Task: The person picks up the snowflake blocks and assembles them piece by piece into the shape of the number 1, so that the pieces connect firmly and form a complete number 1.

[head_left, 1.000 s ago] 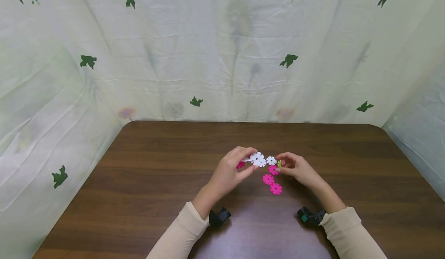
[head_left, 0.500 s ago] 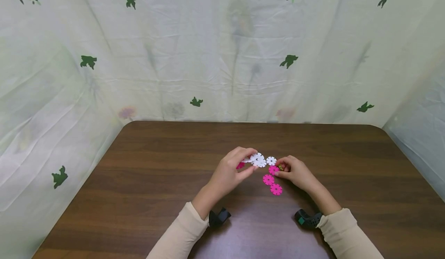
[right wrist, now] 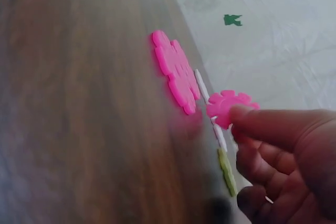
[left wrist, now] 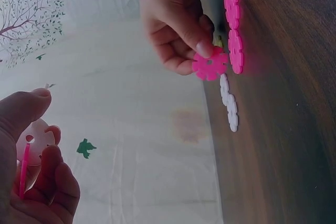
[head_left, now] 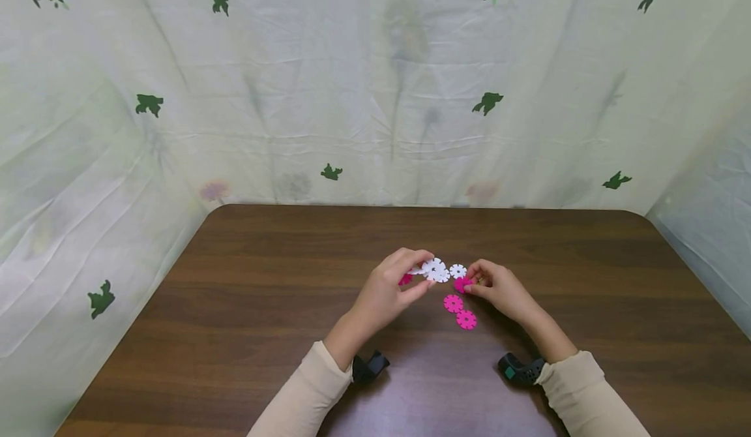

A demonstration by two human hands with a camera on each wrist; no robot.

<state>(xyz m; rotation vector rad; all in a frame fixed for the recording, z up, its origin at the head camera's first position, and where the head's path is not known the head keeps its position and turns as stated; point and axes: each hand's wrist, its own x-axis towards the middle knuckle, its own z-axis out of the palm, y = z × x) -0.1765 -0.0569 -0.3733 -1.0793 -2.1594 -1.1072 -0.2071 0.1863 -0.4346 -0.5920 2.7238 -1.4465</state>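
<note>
In the left wrist view my left hand [head_left: 394, 277] pinches a white notched disc [left wrist: 42, 137] that has a pink disc [left wrist: 24, 171] slotted into it edge-on. My right hand [head_left: 500, 288] holds a single pink notched disc [right wrist: 227, 107] between thumb and fingers, lifted above the table. Two more pink discs [head_left: 453, 303] lie flat just in front of it, edge to edge. Beyond them are several white discs [head_left: 437, 271]. A yellow-green disc [right wrist: 226, 171] lies near my right fingers; in the head view the hand hides it.
The dark brown wooden table [head_left: 293, 306] extends on all sides of the hands. A pale curtain [head_left: 375, 98] with green bird and leaf prints hangs behind its far edge. Black straps [head_left: 369, 366] with cameras are on both wrists.
My right hand has moved from the yellow-green disc onto the nearest pink disc and picked it up. My left hand has stayed in place with its joined discs.
</note>
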